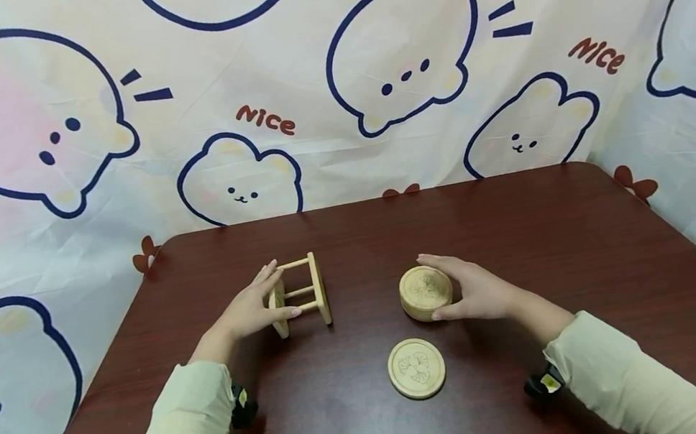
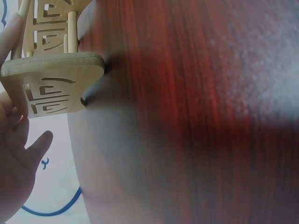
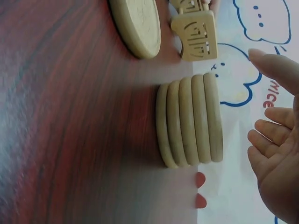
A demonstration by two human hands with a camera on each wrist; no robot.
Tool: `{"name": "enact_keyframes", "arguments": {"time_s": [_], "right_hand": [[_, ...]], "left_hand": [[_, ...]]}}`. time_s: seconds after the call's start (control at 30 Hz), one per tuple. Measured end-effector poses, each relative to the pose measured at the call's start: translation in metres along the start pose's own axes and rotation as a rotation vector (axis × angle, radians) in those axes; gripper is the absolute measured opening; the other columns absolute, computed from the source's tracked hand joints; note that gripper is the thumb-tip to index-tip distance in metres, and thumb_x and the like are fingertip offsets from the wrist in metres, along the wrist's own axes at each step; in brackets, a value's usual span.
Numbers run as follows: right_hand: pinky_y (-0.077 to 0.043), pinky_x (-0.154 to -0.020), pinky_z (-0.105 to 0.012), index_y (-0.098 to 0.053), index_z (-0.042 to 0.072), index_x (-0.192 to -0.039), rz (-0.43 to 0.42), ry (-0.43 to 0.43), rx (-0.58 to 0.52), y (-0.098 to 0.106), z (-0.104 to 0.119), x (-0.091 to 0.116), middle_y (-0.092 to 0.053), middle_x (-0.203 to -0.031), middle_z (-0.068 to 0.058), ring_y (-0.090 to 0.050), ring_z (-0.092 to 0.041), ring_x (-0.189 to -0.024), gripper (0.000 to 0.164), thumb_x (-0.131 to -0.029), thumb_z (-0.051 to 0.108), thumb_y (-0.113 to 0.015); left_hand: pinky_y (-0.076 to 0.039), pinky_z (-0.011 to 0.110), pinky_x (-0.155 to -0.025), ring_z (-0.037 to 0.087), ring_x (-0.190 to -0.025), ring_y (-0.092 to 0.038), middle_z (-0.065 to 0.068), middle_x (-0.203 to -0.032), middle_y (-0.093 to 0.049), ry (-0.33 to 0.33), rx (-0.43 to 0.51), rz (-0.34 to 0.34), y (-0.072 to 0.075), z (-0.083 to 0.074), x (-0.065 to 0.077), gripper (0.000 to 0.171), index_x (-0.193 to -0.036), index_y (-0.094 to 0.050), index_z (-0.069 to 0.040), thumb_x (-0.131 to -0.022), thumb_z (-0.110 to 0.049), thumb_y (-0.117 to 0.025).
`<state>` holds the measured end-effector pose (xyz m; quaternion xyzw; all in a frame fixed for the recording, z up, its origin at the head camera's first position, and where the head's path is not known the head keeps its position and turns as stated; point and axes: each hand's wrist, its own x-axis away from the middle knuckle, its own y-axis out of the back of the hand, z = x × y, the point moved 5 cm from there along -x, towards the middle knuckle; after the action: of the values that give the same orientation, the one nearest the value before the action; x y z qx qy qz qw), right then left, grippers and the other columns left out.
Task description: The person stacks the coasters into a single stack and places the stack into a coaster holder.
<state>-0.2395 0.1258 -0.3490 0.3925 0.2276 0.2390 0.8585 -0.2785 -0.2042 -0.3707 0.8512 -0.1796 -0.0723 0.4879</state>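
Since nothing sits in the rack (image 1: 320, 289) yet, we'd call this early days. The rack's over on the left, and the left hand (image 1: 244, 313) grips its left end, thumb on the near side. Right of centre we've got a neat stack of five coasters (image 1: 425, 291), plus one loose coaster (image 1: 417, 368) lying flat, just nearer and a bit left. The right hand (image 1: 482, 286) is at the stack, thumb and fingers wide, and the right wrist view shows a gap, so we reckon it's holding nothing. All six are outside the rack. Dark table (image 1: 351, 245) underneath, cartoon cloth (image 1: 342, 167) on the far side.
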Motion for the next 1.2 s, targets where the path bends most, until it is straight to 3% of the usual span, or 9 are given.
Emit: {"name": "enact_keyframes", "arguments": {"time_s": [0.37, 0.6, 1.2], "right_hand": [[-0.027, -0.095, -0.043, -0.032, 0.007, -0.133, 0.061, 0.020, -0.029, -0.008, 0.012, 0.009, -0.035, -0.133, -0.009, -0.031, -0.023, -0.120, 0.082, -0.066, 0.032, -0.074], [-0.026, -0.095, -0.044, -0.031, 0.005, -0.133, 0.097, 0.023, -0.045, -0.015, 0.018, 0.015, -0.034, -0.133, -0.008, -0.029, -0.023, -0.122, 0.081, -0.067, 0.025, -0.074], [-0.027, -0.096, -0.034, -0.035, 0.001, -0.130, 0.176, 0.153, -0.108, -0.038, 0.034, 0.022, -0.038, -0.131, -0.011, -0.031, -0.020, -0.121, 0.076, -0.067, 0.020, -0.074]], "left_hand": [[-0.019, 0.050, -0.096, 0.027, -0.129, -0.007, 0.007, -0.144, -0.007, 0.009, -0.012, 0.005, 0.000, 0.001, 0.000, 0.095, -0.137, -0.022, -0.004, -0.068, -0.058, -0.060], [-0.020, 0.051, -0.095, 0.028, -0.129, -0.007, 0.008, -0.144, -0.008, 0.011, -0.019, 0.003, 0.000, 0.001, -0.001, 0.095, -0.136, -0.023, -0.003, -0.068, -0.058, -0.060], [-0.020, 0.050, -0.095, 0.027, -0.129, -0.007, 0.008, -0.144, -0.008, -0.006, -0.024, -0.010, 0.000, 0.000, 0.000, 0.094, -0.136, -0.023, -0.003, -0.069, -0.059, -0.058]]}}
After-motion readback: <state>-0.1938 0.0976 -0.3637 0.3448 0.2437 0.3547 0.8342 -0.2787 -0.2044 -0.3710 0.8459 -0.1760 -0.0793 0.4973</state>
